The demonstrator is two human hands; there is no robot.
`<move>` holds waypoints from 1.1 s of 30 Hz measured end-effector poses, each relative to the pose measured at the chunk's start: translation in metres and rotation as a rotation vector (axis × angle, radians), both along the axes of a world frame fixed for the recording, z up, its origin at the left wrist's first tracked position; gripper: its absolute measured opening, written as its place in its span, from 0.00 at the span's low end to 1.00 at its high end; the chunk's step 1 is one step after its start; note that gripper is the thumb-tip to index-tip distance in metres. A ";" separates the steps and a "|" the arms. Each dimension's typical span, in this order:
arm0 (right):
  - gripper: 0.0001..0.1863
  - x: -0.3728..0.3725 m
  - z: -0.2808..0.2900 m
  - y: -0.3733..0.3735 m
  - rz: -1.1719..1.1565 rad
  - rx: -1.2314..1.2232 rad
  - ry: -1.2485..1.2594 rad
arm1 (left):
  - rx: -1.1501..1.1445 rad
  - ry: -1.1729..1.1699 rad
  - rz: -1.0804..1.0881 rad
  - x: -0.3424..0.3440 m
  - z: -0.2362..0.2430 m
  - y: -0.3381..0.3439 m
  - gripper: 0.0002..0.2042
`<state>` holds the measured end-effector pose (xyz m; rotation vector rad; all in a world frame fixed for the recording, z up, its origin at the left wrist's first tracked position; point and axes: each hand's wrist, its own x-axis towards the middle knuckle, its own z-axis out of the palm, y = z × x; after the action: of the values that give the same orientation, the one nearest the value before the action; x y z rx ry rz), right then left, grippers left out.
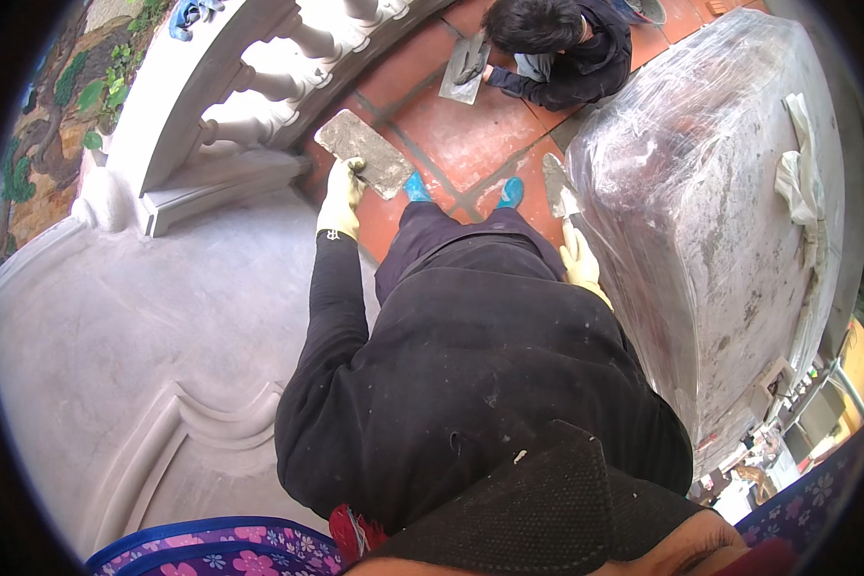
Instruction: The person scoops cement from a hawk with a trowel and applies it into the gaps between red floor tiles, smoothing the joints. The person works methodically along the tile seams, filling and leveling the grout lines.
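My left hand (pixel 341 197), in a pale yellow glove, is closed on a rectangular plastering trowel (pixel 367 154), its flat face coated with grey mortar. Its handle is hidden from sight. Down at my right side, my right hand (pixel 583 264), gloved alike, grips a small pointed trowel (pixel 559 192) by its handle. Grey mortar dulls that blade, which points away from me. The two tools are apart, one on either side of my blue shoes (pixel 511 194).
A crouching co-worker (pixel 557 48) ahead holds a flat rectangular trowel (pixel 463 72) with dark mortar on it. White balusters (pixel 274 84) and a pale plastered wall (pixel 163 317) stand left. A large plastic-wrapped block (pixel 682 192) rises close on my right. Red tiles (pixel 470 134) cover the floor.
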<state>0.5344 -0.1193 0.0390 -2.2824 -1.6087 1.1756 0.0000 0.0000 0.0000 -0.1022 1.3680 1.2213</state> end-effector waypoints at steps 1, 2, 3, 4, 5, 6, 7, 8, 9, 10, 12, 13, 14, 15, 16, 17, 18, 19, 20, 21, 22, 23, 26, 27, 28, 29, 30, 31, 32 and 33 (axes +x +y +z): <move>0.36 0.000 0.000 0.000 0.009 0.010 -0.006 | 0.001 0.004 0.006 0.001 0.003 0.000 0.29; 0.36 0.000 0.000 0.000 0.003 0.007 -0.019 | 0.000 0.005 0.016 0.002 0.005 0.000 0.29; 0.36 0.001 0.000 -0.001 0.034 0.024 -0.032 | 0.007 0.003 0.007 0.005 0.008 -0.001 0.29; 0.35 0.001 -0.001 0.001 0.050 0.035 -0.053 | 0.018 0.000 0.002 0.006 0.009 0.000 0.29; 0.35 0.001 -0.002 0.002 0.043 0.007 -0.097 | 0.010 -0.006 0.008 0.007 0.011 0.000 0.29; 0.35 -0.001 -0.003 0.003 0.066 0.041 -0.069 | 0.026 0.004 -0.004 0.005 0.013 0.001 0.29; 0.35 -0.001 -0.003 0.004 0.066 0.038 -0.071 | 0.025 0.006 -0.005 0.006 0.013 0.001 0.29; 0.35 -0.001 -0.002 0.004 0.053 0.015 -0.090 | 0.034 -0.001 -0.003 0.006 0.013 0.000 0.29; 0.35 -0.001 -0.002 0.004 0.058 0.040 -0.057 | 0.026 -0.003 -0.006 0.005 0.012 0.000 0.28; 0.35 -0.002 -0.001 0.004 0.052 0.047 -0.041 | 0.031 -0.015 -0.005 0.004 0.010 0.001 0.28; 0.35 -0.002 0.000 0.005 0.052 0.049 -0.032 | 0.029 -0.018 -0.008 0.003 0.007 0.000 0.28; 0.35 -0.001 0.002 0.005 0.058 0.043 -0.039 | 0.022 -0.009 -0.013 0.004 0.006 -0.002 0.27; 0.35 -0.001 0.003 0.006 0.049 0.022 -0.061 | 0.017 0.000 -0.018 0.003 0.005 -0.002 0.27; 0.35 -0.001 0.004 0.007 0.069 0.035 -0.055 | 0.020 0.002 -0.017 0.004 0.005 -0.002 0.27; 0.35 0.000 0.004 0.007 0.074 0.030 -0.064 | 0.024 0.004 -0.016 0.004 0.005 -0.003 0.27; 0.35 0.000 0.004 0.008 0.068 0.007 -0.092 | 0.019 0.005 -0.009 0.003 0.006 -0.002 0.27; 0.35 0.000 0.004 0.008 0.078 0.036 -0.068 | 0.032 0.008 -0.017 0.003 0.007 -0.001 0.27; 0.35 0.000 0.003 0.008 0.078 0.047 -0.063 | 0.037 0.009 -0.018 0.003 0.007 0.000 0.27; 0.35 0.000 0.003 0.009 0.064 0.034 -0.082 | 0.022 0.009 -0.011 0.004 0.008 0.001 0.28; 0.35 0.000 0.002 0.009 0.073 0.055 -0.056 | 0.043 0.014 -0.015 0.004 0.009 0.001 0.28; 0.35 0.000 0.002 0.009 0.070 0.052 -0.054 | 0.046 0.018 -0.011 0.005 0.009 0.001 0.29; 0.35 0.000 0.002 0.010 0.048 0.025 -0.071 | 0.063 0.012 -0.005 0.005 0.008 0.002 0.29; 0.35 -0.001 0.004 0.010 0.052 0.039 -0.051 | 0.014 -0.010 -0.008 0.001 0.007 0.004 0.31; 0.35 0.000 0.004 0.010 0.063 0.058 -0.028 | 0.049 -0.005 -0.019 0.002 0.006 0.003 0.31; 0.35 0.000 0.004 0.010 0.058 0.051 -0.026 | 0.052 0.003 -0.018 0.002 0.006 0.002 0.31; 0.35 0.000 0.004 0.010 0.038 0.021 -0.041 | 0.045 0.005 -0.011 0.002 0.006 0.002 0.31; 0.35 0.000 0.004 0.009 0.058 0.044 -0.030 | 0.057 0.014 -0.019 0.002 0.007 0.002 0.31; 0.35 0.001 0.004 0.009 0.062 0.045 -0.037 | 0.059 0.016 -0.019 0.003 0.008 0.002 0.31; 0.35 0.001 0.003 0.009 0.052 0.028 -0.065 | 0.052 0.017 -0.018 0.004 0.009 0.002 0.31; 0.35 0.002 0.002 0.008 0.061 0.040 -0.046 | 0.070 0.014 -0.020 0.004 0.010 0.002 0.31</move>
<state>0.5360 -0.1112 0.0410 -2.2674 -1.7132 1.1010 0.0042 0.0016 0.0097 -0.0307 1.3345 1.2538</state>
